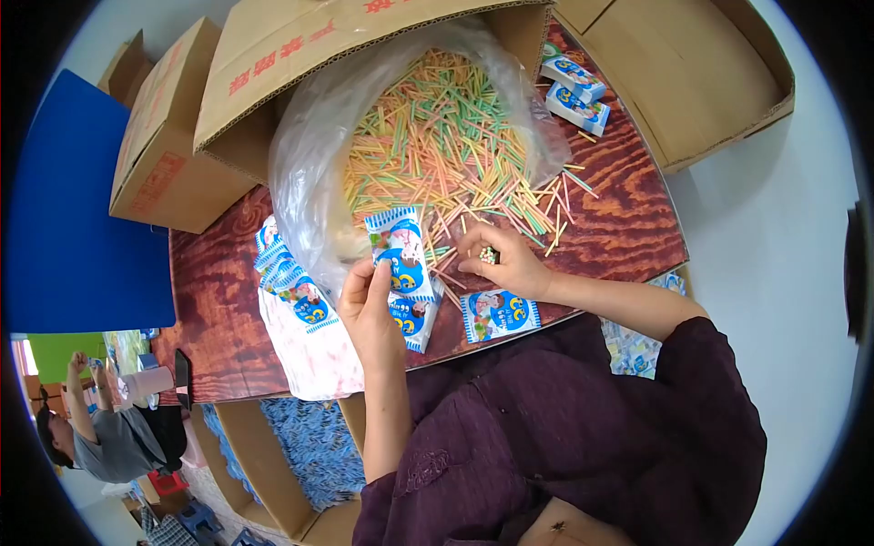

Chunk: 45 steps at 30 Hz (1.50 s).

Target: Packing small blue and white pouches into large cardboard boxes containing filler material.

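Observation:
Upright between the thumb and fingers of my left hand [369, 314] is a small blue-and-white packet [401, 238]. My right hand [517, 266], just to its right, is curled round a small bundle of thin coloured sticks [490, 256], whose ends show at the fingers. Below the held packet lies another packet [414, 318], partly covered. One more flat packet [501, 314] rests at the table's near edge. Beyond both hands, a heap of pink, yellow and green sticks [437, 136] spills out of a clear plastic bag [314, 155] onto the table.
The bag comes out of a tipped cardboard box [273, 59]. Left of my hands, several packets [296, 287] overlap on a white sheet [314, 364]. More packets [578, 105] lie at the far right, beside an open carton [696, 73]. Another person [118, 441] is at the lower left.

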{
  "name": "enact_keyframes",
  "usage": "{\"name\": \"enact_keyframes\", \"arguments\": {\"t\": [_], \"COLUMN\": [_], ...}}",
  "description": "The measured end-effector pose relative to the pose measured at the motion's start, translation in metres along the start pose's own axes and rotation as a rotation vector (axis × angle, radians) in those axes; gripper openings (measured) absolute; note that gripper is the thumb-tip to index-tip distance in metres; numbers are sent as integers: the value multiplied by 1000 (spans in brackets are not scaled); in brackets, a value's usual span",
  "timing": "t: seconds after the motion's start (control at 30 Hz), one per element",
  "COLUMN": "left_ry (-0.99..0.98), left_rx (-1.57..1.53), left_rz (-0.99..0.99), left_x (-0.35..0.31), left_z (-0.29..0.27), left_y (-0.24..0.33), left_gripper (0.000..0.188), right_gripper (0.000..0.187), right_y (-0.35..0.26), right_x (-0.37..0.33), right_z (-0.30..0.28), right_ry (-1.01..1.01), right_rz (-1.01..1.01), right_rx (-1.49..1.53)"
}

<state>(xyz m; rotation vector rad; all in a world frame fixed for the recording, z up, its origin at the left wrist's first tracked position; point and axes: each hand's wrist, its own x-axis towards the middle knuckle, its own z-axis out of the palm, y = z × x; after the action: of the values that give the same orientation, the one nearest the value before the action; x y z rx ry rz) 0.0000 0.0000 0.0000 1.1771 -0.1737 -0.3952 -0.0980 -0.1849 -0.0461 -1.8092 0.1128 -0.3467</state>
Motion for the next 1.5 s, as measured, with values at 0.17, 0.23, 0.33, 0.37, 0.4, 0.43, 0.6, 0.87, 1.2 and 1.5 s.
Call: {"name": "enact_keyframes", "arguments": {"t": [0.17,0.23,0.33,0.37,0.4,0.43,0.6,0.87,1.2,1.5], "left_ry": [48,44,33,28,26,39,59,19,-247,-299], "left_rx": [-14,-27,-44,-48,-48,-53,-56,-5,254,214], "left_rz": [9,4,-15,-24,-27,-27,-27,-64,-203,-265], "left_x": [-10,-17,-22,-23,-24,-25,-28,-29,-33,-31], "left_z": [-6,-7,-5,-4,-5,-6,-10,-12,-4,-3], "left_y": [10,9,8,7,6,6,4,-5,-27,-12], "left_gripper": [8,8,8,8,8,8,8,9,9,8], "right_gripper": [14,14,13,12,12,13,15,12,20,22], "right_y": [8,2,-1,-1,-1,-2,0,15,-38,-41], "right_x": [5,6,5,4,4,4,1,4,37,39], "right_z": [7,5,-1,-4,-4,-5,-5,0,-28,-28], "right_ry": [44,40,26,11,14,17,40,80,165,171], "right_rz": [-72,25,119,113,116,47,-41,-310,497,595], "right_rx": [-10,139,228,169,169,116,49,-210,1397,1526]}}
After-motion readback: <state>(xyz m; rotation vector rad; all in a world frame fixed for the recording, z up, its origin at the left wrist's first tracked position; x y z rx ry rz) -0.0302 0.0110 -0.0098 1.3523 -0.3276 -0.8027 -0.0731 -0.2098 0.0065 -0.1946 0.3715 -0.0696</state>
